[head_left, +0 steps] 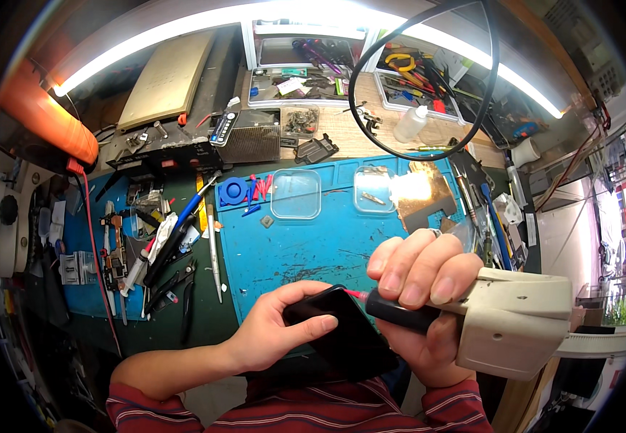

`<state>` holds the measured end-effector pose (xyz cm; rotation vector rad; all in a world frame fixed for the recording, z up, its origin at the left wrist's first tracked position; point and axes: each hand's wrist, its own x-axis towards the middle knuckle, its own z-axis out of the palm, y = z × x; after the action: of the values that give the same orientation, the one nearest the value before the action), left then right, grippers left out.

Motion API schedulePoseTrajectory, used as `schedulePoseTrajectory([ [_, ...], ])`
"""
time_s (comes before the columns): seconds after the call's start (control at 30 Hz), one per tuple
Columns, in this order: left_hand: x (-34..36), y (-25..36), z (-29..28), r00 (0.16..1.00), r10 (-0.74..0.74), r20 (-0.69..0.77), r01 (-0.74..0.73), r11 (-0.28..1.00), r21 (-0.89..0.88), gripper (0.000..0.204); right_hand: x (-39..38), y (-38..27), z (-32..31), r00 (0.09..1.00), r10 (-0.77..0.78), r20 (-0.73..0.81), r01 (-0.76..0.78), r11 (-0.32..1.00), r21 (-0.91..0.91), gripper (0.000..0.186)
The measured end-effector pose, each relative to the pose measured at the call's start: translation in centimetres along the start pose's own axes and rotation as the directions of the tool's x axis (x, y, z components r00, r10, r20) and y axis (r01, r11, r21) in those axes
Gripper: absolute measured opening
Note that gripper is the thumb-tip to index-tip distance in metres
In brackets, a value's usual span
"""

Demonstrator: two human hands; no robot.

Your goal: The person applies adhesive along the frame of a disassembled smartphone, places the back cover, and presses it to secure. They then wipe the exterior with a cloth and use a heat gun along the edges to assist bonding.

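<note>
My left hand (277, 323) is closed round a dark slab like a phone (349, 335), its thumb lying on the glossy face. The slab is tilted above the near edge of the blue mat (306, 267). In my right hand (421, 278) the fingers wrap a black cylinder-shaped tool (396, 309). Its thin pink-red tip points left to the slab's upper edge, and seems to touch it. A beige boxy body (519, 325) extends right from the cylinder by my wrist; I cannot tell how they join. The slab's underside is hidden.
Two clear plastic trays (296, 195) (373, 190) sit at the mat's back, beside a shiny copper-coloured sheet (423, 191). Tweezers (215, 252), pliers (187, 307) and a syringe (136, 274) lie left. A black cable loop (354, 94) hangs ahead, near a squeeze bottle (410, 124).
</note>
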<state>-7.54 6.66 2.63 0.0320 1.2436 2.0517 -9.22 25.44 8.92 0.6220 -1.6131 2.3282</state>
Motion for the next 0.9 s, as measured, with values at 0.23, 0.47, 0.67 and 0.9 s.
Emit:
schedulePoseTrajectory([
  [0.23, -0.03, 0.36, 0.25, 1.000, 0.021, -0.007, -0.020, 0.997, 0.074, 0.038, 0.00, 0.25, 0.01, 1.000, -0.011, -0.001, 0.011, 1.000, -0.002, 0.029],
  [0.47, 0.02, 0.14, 0.02, 1.000, 0.002, 0.006, -0.002, 0.998, 0.059, 0.038, 0.12, 0.45, 0.11, 1.000, -0.012, -0.005, 0.012, 1.000, 0.000, 0.029],
  [0.67, 0.05, 0.20, -0.08, 1.000, -0.009, 0.020, 0.007, 0.997, 0.078, 0.039, 0.11, 0.65, 0.06, 0.999, -0.046, 0.007, 0.046, 0.999, -0.010, 0.030],
  [0.9, 0.07, 0.31, -0.06, 0.999, -0.034, 0.031, 0.033, 0.998, 0.049, 0.039, 0.03, 0.69, 0.00, 0.998, -0.058, 0.003, 0.058, 0.998, -0.005, 0.030],
])
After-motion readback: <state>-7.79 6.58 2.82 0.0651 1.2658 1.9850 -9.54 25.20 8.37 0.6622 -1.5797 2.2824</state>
